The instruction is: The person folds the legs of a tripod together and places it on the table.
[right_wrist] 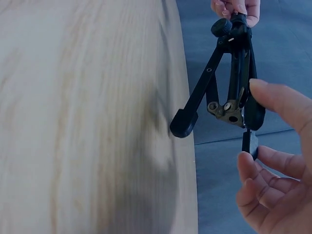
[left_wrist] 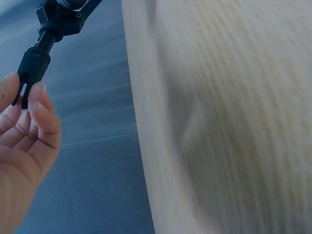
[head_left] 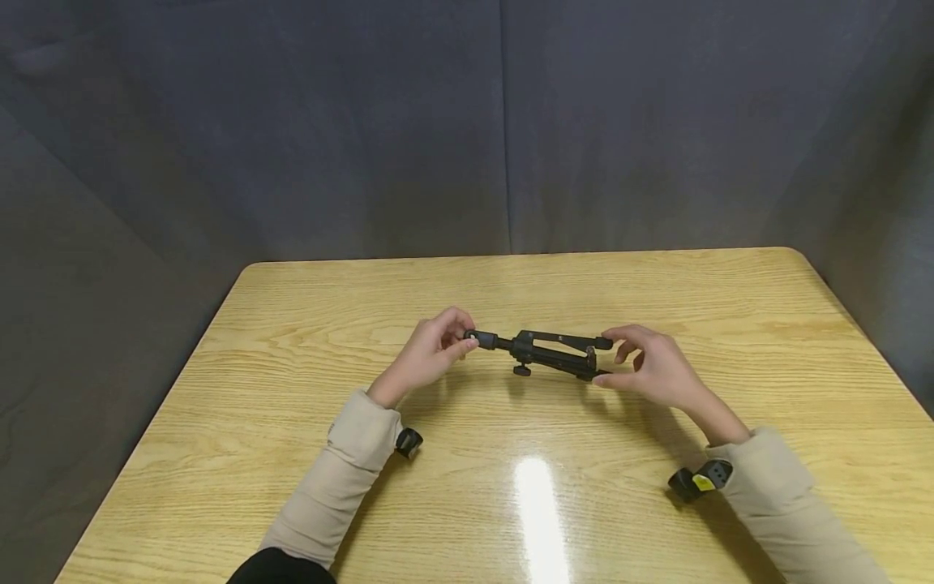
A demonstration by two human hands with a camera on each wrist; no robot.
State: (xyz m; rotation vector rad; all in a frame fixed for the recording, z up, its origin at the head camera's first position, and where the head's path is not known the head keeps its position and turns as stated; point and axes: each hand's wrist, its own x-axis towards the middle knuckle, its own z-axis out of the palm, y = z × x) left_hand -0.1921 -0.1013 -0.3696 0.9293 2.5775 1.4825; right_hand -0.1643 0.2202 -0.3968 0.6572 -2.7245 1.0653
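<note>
A small black tripod (head_left: 522, 347) lies sideways between the two hands, raised over the wooden table. My left hand (head_left: 429, 350) pinches its forked top end (left_wrist: 33, 68) between thumb and fingers. At the other end, my right hand (head_left: 660, 371) holds two of the legs by their feet, thumb on one and fingertips on the other. The right wrist view shows a third leg (right_wrist: 192, 105) spread apart from these, with a metal hinge bracket (right_wrist: 228, 114) in the middle. A round knob (right_wrist: 221, 28) sticks out near the tripod's collar.
The wood-grain table (head_left: 241, 454) reaches to a grey-blue cloth backdrop (head_left: 409, 130) behind and at the sides. A bright light reflection falls on the table's front middle. Small black devices (head_left: 689, 484) are strapped at both wrists.
</note>
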